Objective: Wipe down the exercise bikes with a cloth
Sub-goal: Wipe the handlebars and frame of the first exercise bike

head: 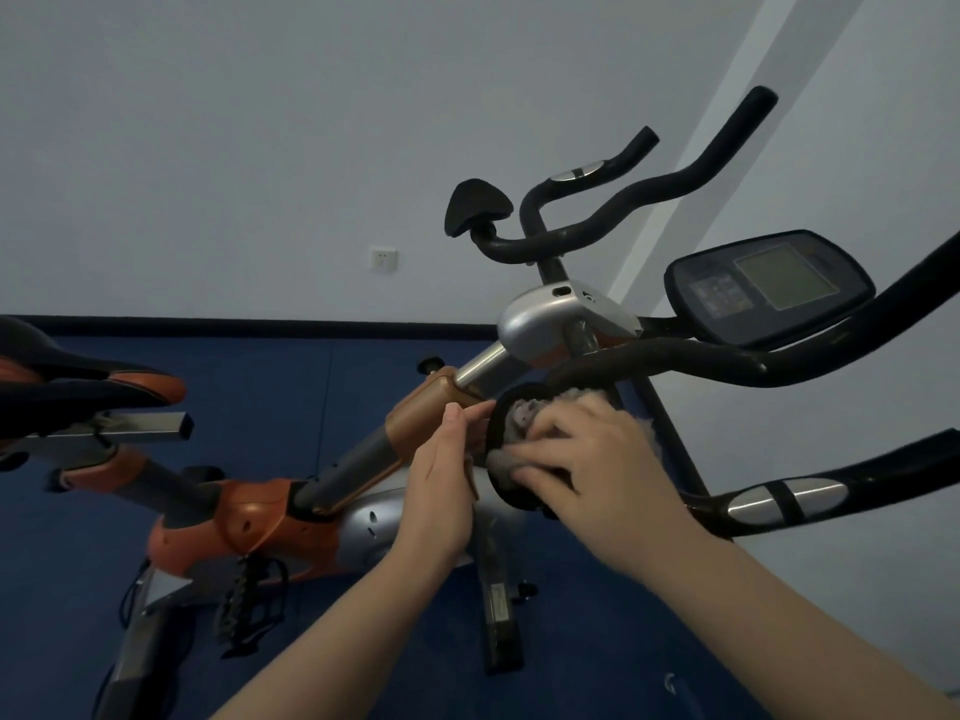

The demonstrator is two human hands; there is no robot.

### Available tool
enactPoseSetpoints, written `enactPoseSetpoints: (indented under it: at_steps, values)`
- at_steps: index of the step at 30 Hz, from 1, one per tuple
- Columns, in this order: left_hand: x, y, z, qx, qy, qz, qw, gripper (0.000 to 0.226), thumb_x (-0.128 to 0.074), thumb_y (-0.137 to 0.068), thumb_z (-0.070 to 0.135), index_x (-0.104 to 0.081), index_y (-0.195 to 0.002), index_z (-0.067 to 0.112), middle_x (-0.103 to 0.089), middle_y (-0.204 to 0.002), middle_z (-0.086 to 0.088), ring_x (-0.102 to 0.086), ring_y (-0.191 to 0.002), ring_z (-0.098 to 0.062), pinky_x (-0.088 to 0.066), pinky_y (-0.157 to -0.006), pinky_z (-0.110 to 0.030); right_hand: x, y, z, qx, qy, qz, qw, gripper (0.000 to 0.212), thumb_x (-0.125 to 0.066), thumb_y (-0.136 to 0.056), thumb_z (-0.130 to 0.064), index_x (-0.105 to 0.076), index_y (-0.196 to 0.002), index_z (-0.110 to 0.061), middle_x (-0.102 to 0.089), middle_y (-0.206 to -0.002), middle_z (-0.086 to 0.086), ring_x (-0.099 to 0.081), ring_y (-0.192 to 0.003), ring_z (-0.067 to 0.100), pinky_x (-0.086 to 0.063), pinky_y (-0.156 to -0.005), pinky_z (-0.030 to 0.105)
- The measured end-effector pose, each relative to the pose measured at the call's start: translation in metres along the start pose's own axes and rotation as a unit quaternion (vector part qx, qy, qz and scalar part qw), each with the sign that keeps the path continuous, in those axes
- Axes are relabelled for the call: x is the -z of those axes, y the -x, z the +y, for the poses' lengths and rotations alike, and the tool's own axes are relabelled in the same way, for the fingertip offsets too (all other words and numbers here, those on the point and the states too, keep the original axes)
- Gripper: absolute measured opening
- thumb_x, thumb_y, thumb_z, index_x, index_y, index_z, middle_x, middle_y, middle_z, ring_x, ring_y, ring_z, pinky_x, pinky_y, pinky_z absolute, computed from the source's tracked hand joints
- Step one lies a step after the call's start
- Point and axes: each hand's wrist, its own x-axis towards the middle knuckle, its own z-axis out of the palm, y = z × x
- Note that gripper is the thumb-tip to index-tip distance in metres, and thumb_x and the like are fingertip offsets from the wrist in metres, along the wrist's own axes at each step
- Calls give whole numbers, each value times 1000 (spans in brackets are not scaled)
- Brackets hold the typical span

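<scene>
My right hand [582, 459] presses a grey cloth [519, 433] flat against a round black pad [511, 459] just below the console [769, 288] of the exercise bike [311, 506], fingers spread over the bunched fabric. My left hand [441, 491] steadies the pad from its far-from-console edge, fingertips pinching the rim. The cloth looks soft and fluffy, light, easily crumpled, so I judge it best held wadded under the palm rather than by a corner. The pad seems stiff with some give; it may swivel, hence the bracing. The handlebars [649, 194] above the console look unwiped, though I cannot tell.
</scene>
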Motion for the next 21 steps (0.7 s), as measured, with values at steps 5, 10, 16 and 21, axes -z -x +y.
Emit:
enactPoseSetpoints:
  at_steps: [5, 10, 16, 21]
  values:
    - [-1, -5, 5, 7, -14, -9, 1000, 51, -23, -98, 49, -71, -103, 34, -75, -100, 15, -66, -97, 0, -46, -83, -23, 40, -19, 23, -11, -81, -107, 991, 15, -64, -82, -40, -74, -88, -31, -58, -83, -12, -55, -81, 4, -51, -73, 39]
    - [-1, -6, 6, 0, -1, -21, 1000, 49, -25, -100, 45, -72, -102, 34, -75, -102, 11, -67, -100, -3, -49, -84, -19, 0, -22, -11, -20, -9, 12, 1000, 22, -58, -86, -41, -73, -99, -30, -57, -91, -9, -51, -90, 12, -45, -77, 35]
    - [-2, -19, 11, -38, -4, -34, 999, 49, -30, -95, 48, -71, -105, 23, -74, -105, 2, -67, -103, -10, -50, -89, -30, 28, 0, 11, -82, -151, -77, 982, 15, -66, -77, -41, -73, -89, -36, -59, -82, -15, -58, -79, 0, -51, -71, 27]
    - [-13, -27, 19, -32, 13, -69, 997, 34, -38, -97, 39, -69, -101, 27, -72, -101, 8, -67, -96, -5, -53, -76, -18, 2, -16, 2, -218, -119, 154, 956, 27, -65, -86, -28, -66, -113, -25, -52, -93, -9, -51, -90, 7, -45, -78, 22]
